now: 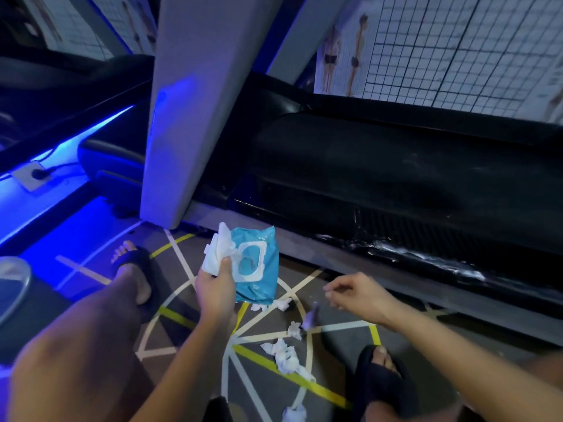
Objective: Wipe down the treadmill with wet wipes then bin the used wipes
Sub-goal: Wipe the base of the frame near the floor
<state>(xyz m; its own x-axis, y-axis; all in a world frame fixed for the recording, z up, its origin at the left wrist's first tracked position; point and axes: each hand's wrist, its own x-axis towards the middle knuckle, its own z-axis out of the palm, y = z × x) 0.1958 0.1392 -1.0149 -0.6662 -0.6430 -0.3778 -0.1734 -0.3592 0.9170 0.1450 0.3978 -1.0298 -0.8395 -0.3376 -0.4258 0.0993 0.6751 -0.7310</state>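
A person crouches beside a treadmill whose side rail is streaked wet, so the wiping looks well underway. The left hand has its grip curled round a blue wet wipe pack, the thumb pinching a fresh wipe against it. The right hand hangs nearby, grip loosely curled and empty. Crumpled used wipes lie scattered on the floor between the feet, so the binning is still to do.

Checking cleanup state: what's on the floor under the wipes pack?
The left hand holds the wipes pack above the floor; crumpled wipes lie just below it. The pack's lower edge and the hand hide whatever lies directly beneath.
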